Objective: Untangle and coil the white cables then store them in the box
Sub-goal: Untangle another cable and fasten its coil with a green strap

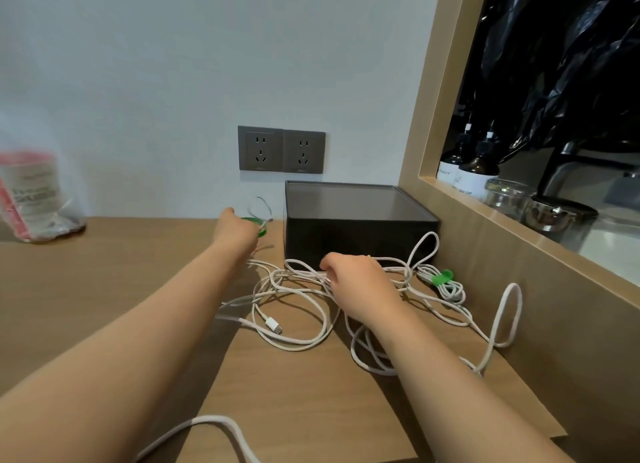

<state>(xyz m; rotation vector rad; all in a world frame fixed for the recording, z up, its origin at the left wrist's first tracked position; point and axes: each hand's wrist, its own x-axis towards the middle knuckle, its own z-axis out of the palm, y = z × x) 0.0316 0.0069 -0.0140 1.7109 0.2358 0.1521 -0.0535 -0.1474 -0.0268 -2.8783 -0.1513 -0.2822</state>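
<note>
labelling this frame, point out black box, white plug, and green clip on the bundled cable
black box (356,241): head view, front wall
white plug (274,325): head view, connector body
green clip (442,277): head view, middle

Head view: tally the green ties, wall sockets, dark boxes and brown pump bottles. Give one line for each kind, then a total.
Green ties: 2
Sockets: 2
Box: 1
Bottles: 2
Total: 7

the table (104,289) is pale wood grain, matt and smooth. the cables (298,345) have white, soft-looking sheathing. the box (360,234) is dark plastic, dull on its sides, with a smooth lid. the sockets (281,150) are matt grey plastic. the jars (505,196) are shiny glass.
</note>
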